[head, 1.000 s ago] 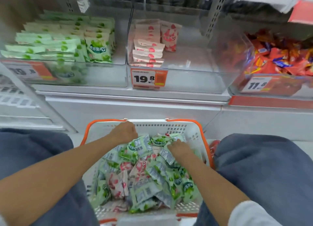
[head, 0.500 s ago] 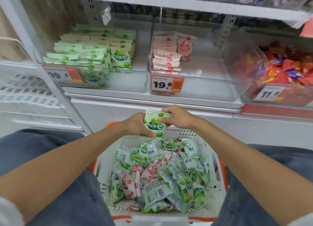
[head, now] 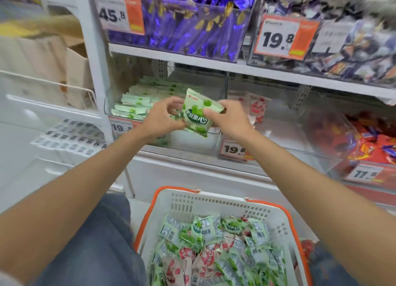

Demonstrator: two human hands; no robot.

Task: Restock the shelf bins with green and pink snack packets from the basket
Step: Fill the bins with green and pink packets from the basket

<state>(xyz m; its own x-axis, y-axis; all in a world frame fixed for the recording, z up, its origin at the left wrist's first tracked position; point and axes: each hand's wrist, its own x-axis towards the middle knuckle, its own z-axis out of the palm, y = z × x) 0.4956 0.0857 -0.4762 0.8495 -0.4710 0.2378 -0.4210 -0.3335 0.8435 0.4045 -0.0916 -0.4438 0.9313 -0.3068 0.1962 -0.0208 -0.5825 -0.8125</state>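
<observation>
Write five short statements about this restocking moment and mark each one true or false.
1. The left hand and the right hand both grip a green packet. True.
2. That packet lies inside the green bin. False: the hands hold it in front of the bin.
3. The basket holds only pink packets. False: green and pink ones are mixed.
4. The pink bin stands right of the green bin. True.
5. The basket's rim is blue. False: it is orange.
</observation>
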